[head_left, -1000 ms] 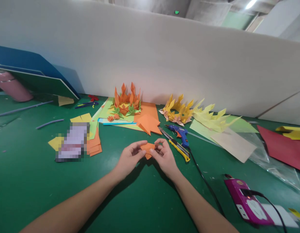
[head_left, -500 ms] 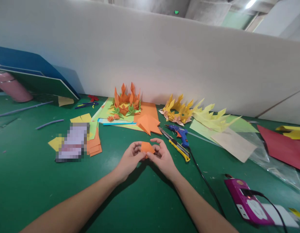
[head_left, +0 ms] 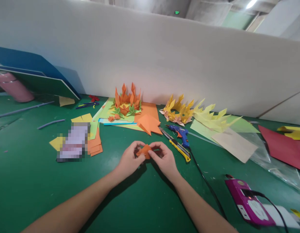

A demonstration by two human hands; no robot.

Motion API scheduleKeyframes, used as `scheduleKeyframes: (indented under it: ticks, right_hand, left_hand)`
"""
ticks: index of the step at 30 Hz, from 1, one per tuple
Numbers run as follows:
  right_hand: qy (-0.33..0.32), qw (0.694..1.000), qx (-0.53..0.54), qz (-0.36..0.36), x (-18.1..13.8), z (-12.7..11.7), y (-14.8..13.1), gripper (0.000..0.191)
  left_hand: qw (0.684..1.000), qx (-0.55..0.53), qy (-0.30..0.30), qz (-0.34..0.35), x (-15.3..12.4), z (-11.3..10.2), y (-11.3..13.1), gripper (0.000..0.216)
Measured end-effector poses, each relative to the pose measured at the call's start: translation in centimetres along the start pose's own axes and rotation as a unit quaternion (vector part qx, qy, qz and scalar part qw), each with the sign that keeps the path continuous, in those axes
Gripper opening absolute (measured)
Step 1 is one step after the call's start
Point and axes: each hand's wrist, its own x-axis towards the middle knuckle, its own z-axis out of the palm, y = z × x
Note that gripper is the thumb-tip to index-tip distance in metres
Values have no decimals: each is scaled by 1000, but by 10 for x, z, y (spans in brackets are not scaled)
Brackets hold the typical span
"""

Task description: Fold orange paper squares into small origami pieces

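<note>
A small folded piece of orange paper (head_left: pixel 145 150) is pinched between my two hands above the green table. My left hand (head_left: pixel 130 158) grips its left side with thumb and fingers, and my right hand (head_left: pixel 163 158) presses on its right edge, thumb in front. Parts of the paper are hidden behind the fingers. Beyond my hands lies a larger folded orange paper shape (head_left: pixel 149 123). To the right of my right hand rest a yellow utility knife (head_left: pixel 180 150) and a blue glue gun (head_left: pixel 181 134).
An orange paper crown (head_left: pixel 127 102) and a yellow paper crown (head_left: pixel 178 110) stand by the white wall. Pale yellow paper spikes (head_left: pixel 213 118) lie farther right. A blurred phone (head_left: pixel 74 140) rests among paper squares at left. A purple power strip (head_left: pixel 249 202) sits front right, with a black cable.
The orange paper has been turned and folded differently between my fingers; it showed a broad flat face before. My right fingers have curled in closer around it.
</note>
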Motion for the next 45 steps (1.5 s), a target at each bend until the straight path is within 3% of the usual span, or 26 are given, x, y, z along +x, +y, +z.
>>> scheduleKeyframes:
  ticks: [5,9,16,21,26,29,34,45]
  right_hand:
    - [18,999,-16,-44,-1,0,-1,1]
    - [27,995,-52,-78,-1,-1,-1,5]
    - [30,991,-81,-106,0,-1,-2,7]
    - [58,983,-122,-122,0,-2,-3,8]
    - [52,979,-152,-122,-1,-1,-5,2]
    - [49,967,-185,-167,-4,-1,-8,7]
    - [30,936,-248,-249,-6,-2,-8,13]
    - [-4,888,-329,-321,-7,-1,-11,17]
  left_hand:
    - [995,-98,11,-10,3,2,-2,30]
    - [989,-146,17,-18,3,2,1,38]
    - [995,-85,42,39,1,-1,3,26]
    - [998,-4,39,57,0,-4,3,10]
    - [997,26,42,59,-1,-3,5,9]
    - [998,-36,42,18,-2,-2,7,12]
    - [985,-153,54,-51,0,-1,10,37]
    - [984,-169,54,-36,0,0,7,33]
